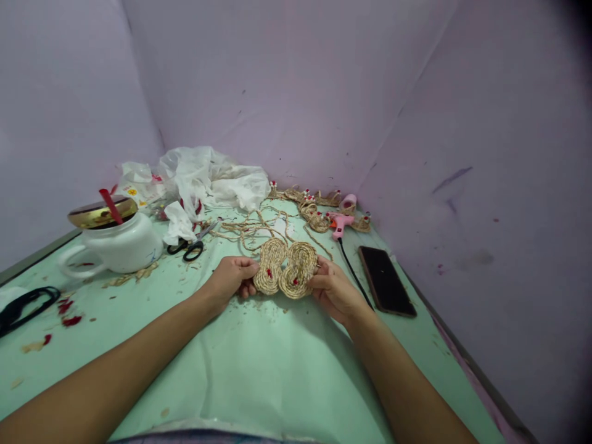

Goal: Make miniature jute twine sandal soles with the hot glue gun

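Two small soles of coiled straw rope lie side by side between my hands, each with a red spot on it. My left hand (pixel 235 275) pinches the outer edge of the left sole (pixel 271 262). The right sole (pixel 298 271) is gripped at its outer edge by my right hand (pixel 333 288), thumb on top. The soles touch or nearly touch at their inner edges. Loose lengths of braided rope (pixel 245 229) trail over the table just behind them.
A white mug (pixel 123 243) with a gold lid stands at left, near black-handled scissors (pixel 193 250) and a plastic bag (pixel 213 179). A pink glue gun (pixel 341 223), its cord, a phone (pixel 387 280) and several finished straw slippers (pixel 314 216) lie at right and back.
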